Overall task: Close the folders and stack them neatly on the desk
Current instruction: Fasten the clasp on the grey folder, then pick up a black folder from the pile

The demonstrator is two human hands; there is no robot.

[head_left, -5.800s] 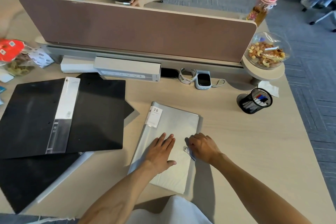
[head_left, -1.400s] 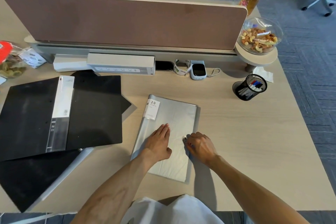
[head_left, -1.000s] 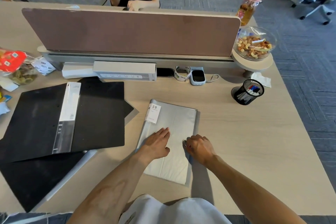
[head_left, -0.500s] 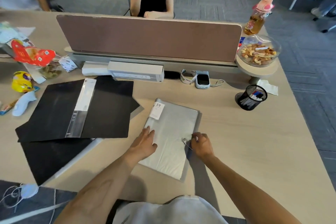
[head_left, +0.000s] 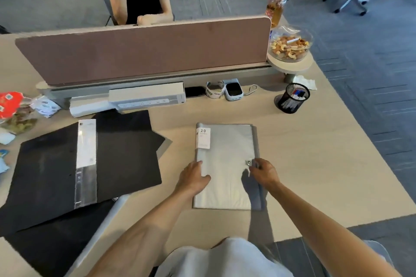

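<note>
head view: the grey folder (head_left: 226, 164) lies shut and flat on the counter (head_left: 315, 164) right in front of me, label corner away from me, now squared up to my body where half a second ago it sat skewed. my left hand (head_left: 193, 177) has slid off the cover to the spine edge; a second back it lay flat across the middle. its fingers (head_left: 198, 164) are together and fairly straight along that edge, thumb on the cover, pressing, not gripping. my right hand (head_left: 264, 172) stays at the open edge, fingers narrow, pinched around the small metal clasp (head_left: 248, 162). i can't tell whether the clasp has caught.

i read it this way: the folder is closed, the pressing-down is over, and the hands have gone to the two long edges, which looks like fastening and then a lift or slide.

well to the left the black folders (head_left: 90, 159) lie open, one spread over another, clear spine strip up, none closed. so the task is early, with one of several done and no stack begun.

behind are the divider (head_left: 144, 51), a power strip (head_left: 146, 99), a pen cup (head_left: 292, 98) and a snack bowl (head_left: 290, 46), all clear of the work. another person sits beyond the divider.
</note>
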